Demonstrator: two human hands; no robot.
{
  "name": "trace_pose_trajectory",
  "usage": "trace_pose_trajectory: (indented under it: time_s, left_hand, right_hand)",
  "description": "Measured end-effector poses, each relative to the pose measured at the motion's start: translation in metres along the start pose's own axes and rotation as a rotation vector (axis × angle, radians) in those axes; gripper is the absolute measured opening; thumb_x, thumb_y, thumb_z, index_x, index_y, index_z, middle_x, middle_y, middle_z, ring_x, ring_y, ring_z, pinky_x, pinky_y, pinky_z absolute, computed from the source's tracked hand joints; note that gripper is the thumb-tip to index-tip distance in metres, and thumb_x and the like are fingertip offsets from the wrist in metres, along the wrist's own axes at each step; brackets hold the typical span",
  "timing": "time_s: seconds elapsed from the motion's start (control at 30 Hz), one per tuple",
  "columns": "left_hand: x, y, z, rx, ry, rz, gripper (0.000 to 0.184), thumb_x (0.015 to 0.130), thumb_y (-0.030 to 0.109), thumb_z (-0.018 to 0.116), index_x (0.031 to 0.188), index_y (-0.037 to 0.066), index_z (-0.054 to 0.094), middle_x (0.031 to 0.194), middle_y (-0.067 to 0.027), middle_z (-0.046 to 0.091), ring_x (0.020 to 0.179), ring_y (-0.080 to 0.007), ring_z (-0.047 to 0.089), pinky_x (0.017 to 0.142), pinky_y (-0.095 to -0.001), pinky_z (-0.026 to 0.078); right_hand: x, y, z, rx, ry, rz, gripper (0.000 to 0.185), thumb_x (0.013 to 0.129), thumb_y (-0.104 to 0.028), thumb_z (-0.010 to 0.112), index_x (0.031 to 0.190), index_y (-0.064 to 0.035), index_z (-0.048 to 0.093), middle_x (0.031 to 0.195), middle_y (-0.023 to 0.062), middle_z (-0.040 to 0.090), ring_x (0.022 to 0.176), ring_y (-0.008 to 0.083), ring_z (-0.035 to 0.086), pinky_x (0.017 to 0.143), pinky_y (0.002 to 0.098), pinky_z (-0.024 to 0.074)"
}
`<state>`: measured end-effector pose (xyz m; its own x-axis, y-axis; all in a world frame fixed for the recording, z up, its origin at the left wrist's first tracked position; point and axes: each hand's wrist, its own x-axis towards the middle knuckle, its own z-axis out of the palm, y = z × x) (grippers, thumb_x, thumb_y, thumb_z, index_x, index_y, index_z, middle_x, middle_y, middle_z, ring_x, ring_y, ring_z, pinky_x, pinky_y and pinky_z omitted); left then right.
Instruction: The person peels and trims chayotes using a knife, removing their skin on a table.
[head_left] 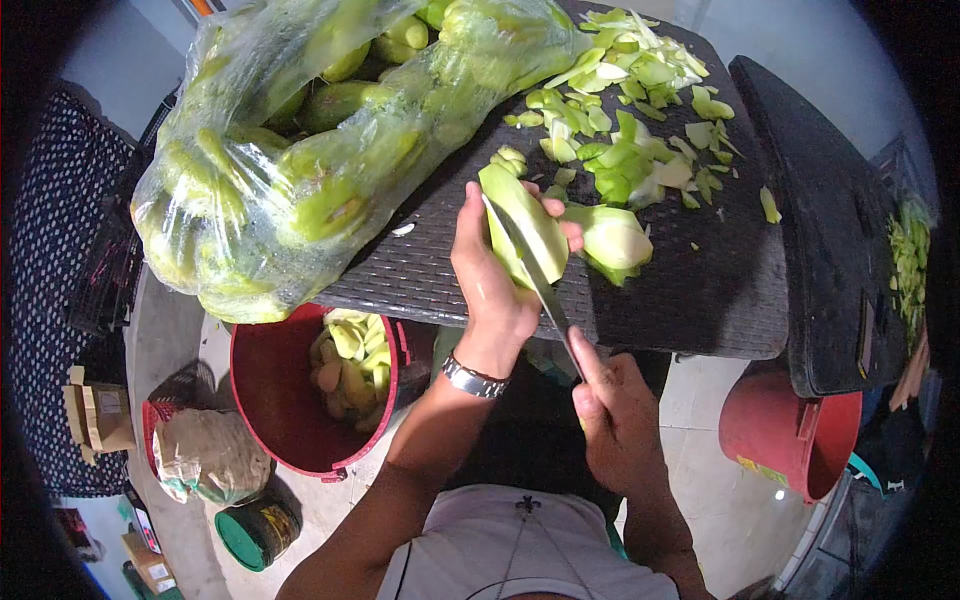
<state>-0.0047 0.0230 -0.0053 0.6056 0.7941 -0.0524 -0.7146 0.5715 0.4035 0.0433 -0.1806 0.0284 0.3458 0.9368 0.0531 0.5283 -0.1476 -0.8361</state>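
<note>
My left hand [492, 280] is wrapped round a peeled, pale green, oblong vegetable [543, 238], whose exact kind I cannot make out. In my right hand [618, 415] is a knife [548, 296]. Its blade lies slantwise along the near face of the vegetable. Beyond my left fingers, a second pale green vegetable [612, 240], partly peeled with a whitish end, rests on the black woven-pattern tabletop [690, 300]. Green peelings [635, 165] are strewn over the far right part of that top.
A clear plastic bag [290, 190] full of green vegetables covers the table's left side. Below the edge stands a red bucket [265, 400] with pale green pieces [355, 365] inside. Another red bucket [770, 430] is at lower right, beside a black board-like surface [830, 220].
</note>
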Motion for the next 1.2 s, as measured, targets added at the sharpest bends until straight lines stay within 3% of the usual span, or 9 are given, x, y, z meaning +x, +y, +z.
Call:
trace_pose_trajectory:
  time_s: [0.1,0.2,0.3,0.43,0.53,0.83,0.9,1.2]
  left_hand:
    - [-0.001,-0.002,-0.004,-0.014,-0.016,0.039,0.059,0.106,0.056,0.041,0.115,0.000,0.057,0.097,-0.0197,0.067,0.081,-0.0389,0.069,0.077,-0.0505,0.056]
    - [-0.001,0.000,-0.001,0.004,-0.016,0.046,0.058,0.106,0.056,0.042,0.113,0.001,0.057,0.094,-0.0189,0.067,0.077,-0.0376,0.068,0.074,-0.0474,0.054]
    - [-0.001,-0.002,0.001,-0.007,-0.003,0.051,0.057,0.106,0.056,0.042,0.112,0.001,0.057,0.093,-0.0180,0.067,0.075,-0.0370,0.067,0.073,-0.0461,0.054]
    - [-0.002,-0.002,0.003,-0.001,0.021,0.063,0.057,0.106,0.056,0.044,0.111,0.001,0.057,0.095,-0.0164,0.065,0.074,-0.0361,0.067,0.074,-0.0455,0.054]
    - [-0.001,-0.002,-0.005,0.012,0.021,0.061,0.056,0.104,0.054,0.047,0.113,-0.001,0.055,0.098,-0.0173,0.062,0.080,-0.0403,0.068,0.074,-0.0508,0.057]
    - [-0.016,-0.017,0.001,0.061,0.026,0.150,0.055,0.108,0.052,0.039,0.114,0.000,0.054,0.101,-0.0146,0.060,0.097,-0.0293,0.061,0.092,-0.0460,0.053]
    - [-0.024,-0.026,0.002,-0.006,0.032,0.140,0.050,0.108,0.046,0.037,0.119,0.000,0.053,0.106,-0.0141,0.060,0.098,-0.0290,0.062,0.093,-0.0466,0.053]
    - [-0.040,-0.040,0.011,0.258,0.195,0.290,0.052,0.109,0.045,0.033,0.127,0.000,0.052,0.112,-0.0159,0.062,0.096,-0.0300,0.067,0.085,-0.0480,0.060]
  right_hand:
    - [-0.009,0.002,0.007,-0.032,0.010,0.010,0.048,0.103,-0.015,0.055,0.151,-0.0115,0.055,0.089,0.0194,0.059,0.083,0.0309,0.057,0.077,0.0400,0.0511]
    - [-0.013,0.003,0.009,-0.070,0.036,-0.060,0.045,0.104,-0.016,0.053,0.147,-0.0047,0.058,0.088,0.0156,0.057,0.078,0.0249,0.055,0.073,0.0364,0.0478]
    - [-0.017,0.004,0.008,-0.055,0.029,-0.081,0.051,0.100,-0.013,0.058,0.151,-0.0117,0.055,0.088,0.0210,0.063,0.083,0.0316,0.058,0.075,0.0410,0.0532]
    - [-0.020,0.001,0.006,-0.072,0.003,-0.031,0.051,0.100,-0.011,0.058,0.151,-0.0103,0.055,0.086,0.0199,0.061,0.081,0.0317,0.058,0.073,0.0404,0.0533]
    - [-0.018,0.005,0.010,-0.070,0.018,-0.043,0.052,0.100,-0.010,0.058,0.151,-0.0104,0.054,0.087,0.0199,0.059,0.079,0.0318,0.058,0.073,0.0402,0.0532]
    - [-0.011,0.008,0.018,-0.035,0.069,-0.035,0.052,0.100,-0.009,0.060,0.151,-0.0140,0.055,0.096,0.0228,0.057,0.081,0.0329,0.059,0.076,0.0402,0.0537]
    - [-0.007,0.011,0.022,-0.071,0.129,-0.061,0.051,0.100,-0.010,0.060,0.151,-0.0152,0.056,0.099,0.0232,0.057,0.082,0.0333,0.060,0.076,0.0409,0.0543]
    - [0.003,0.017,0.032,-0.119,0.192,-0.087,0.051,0.102,-0.015,0.057,0.153,-0.0185,0.053,0.099,0.0212,0.057,0.087,0.0330,0.063,0.080,0.0418,0.0557]
